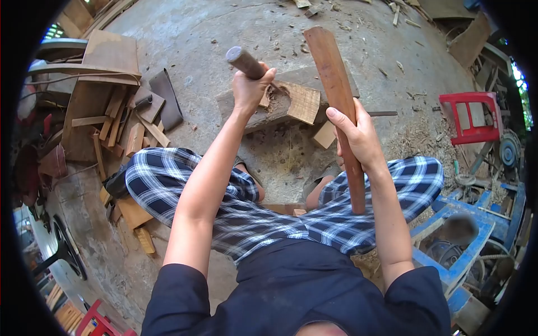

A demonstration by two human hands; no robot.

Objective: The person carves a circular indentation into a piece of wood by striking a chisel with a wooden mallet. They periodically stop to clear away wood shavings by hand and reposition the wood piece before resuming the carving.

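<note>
Fingers wrapped round a thick cylindrical handle (246, 63), my left hand (251, 89) is above the left end of a low wooden block (224, 103). The handle's lower end is hidden by the hand. Beside that hand, a lighter wood piece with a curved cut (305, 104) lies on the block. My right hand (358, 134) is closed round a long, flat reddish-brown wooden bar (330, 70), which slants from the upper middle down to my right thigh. A small wood block (324, 135) sits just left of the right hand.
Wood offcuts (115, 115) are heaped at the left. To the right stand a red plastic stool (469, 117) and a blue metal frame (482, 224). Wood shavings (417, 137) lie on the concrete floor (185, 33). A thin metal rod (384, 113) sticks out right of the bar.
</note>
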